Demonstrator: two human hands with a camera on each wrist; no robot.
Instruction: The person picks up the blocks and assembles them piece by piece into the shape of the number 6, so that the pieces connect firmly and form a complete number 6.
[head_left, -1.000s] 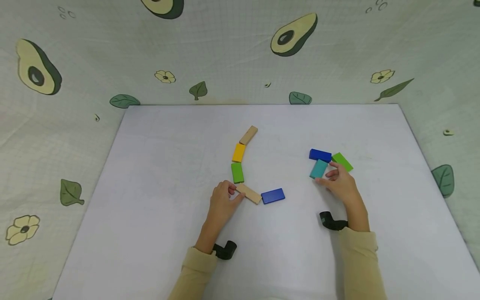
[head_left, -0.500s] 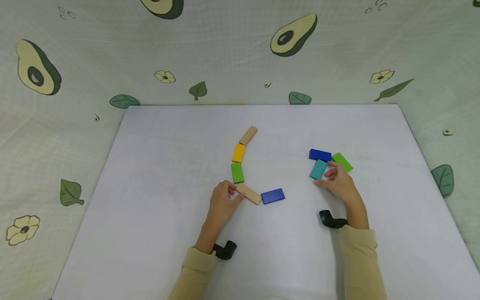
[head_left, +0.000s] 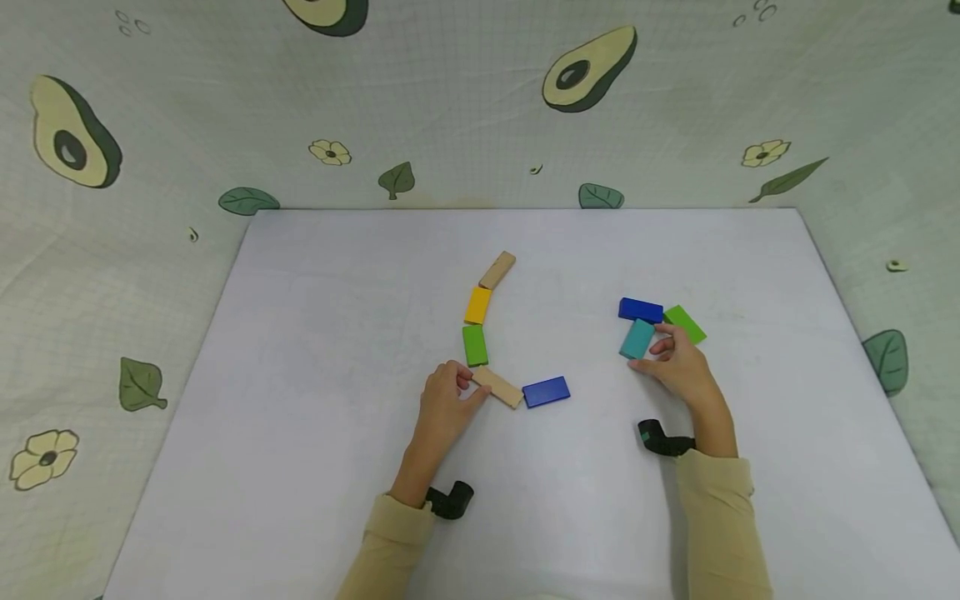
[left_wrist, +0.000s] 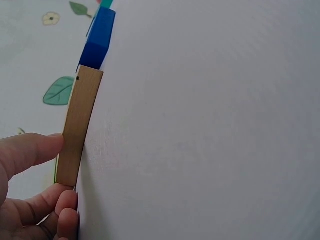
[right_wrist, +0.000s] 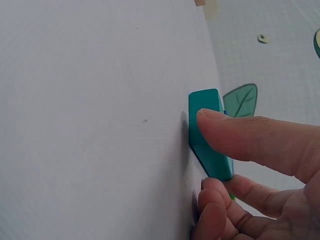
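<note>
Both hands are at work on a white worktop (head_left: 337, 325), each with its fingers curled and its thumb and forefinger drawn close around a toy block. The left hand (head_left: 444, 408) pinches a plain wooden block (head_left: 500, 389) low in a curved line, thumb at its long side and forefinger at its near end, a hold that seems meant to steady the piece without disturbing its neighbours. Above it run a green block (head_left: 475, 346), a yellow block (head_left: 477, 306) and a far plain block (head_left: 497, 271); a blue block (head_left: 546, 392) lies at the other end. Each is angled against the next, which gives the row its bend.

To the right, the right hand (head_left: 682, 371) holds a teal block (head_left: 637, 339) against or just beside a dark blue block (head_left: 640, 310), with a lime block (head_left: 686, 323) partly behind the fingers; the grip by one side probably leaves the far side free. Whether the teal block is lifted cannot be told.

Only the head view takes in the whole curve. The left wrist view adds a dark speck (left_wrist: 77, 78) on the wood, while the right wrist view shows the thumb pressed flat on teal, a contact barely visible from above
</note>
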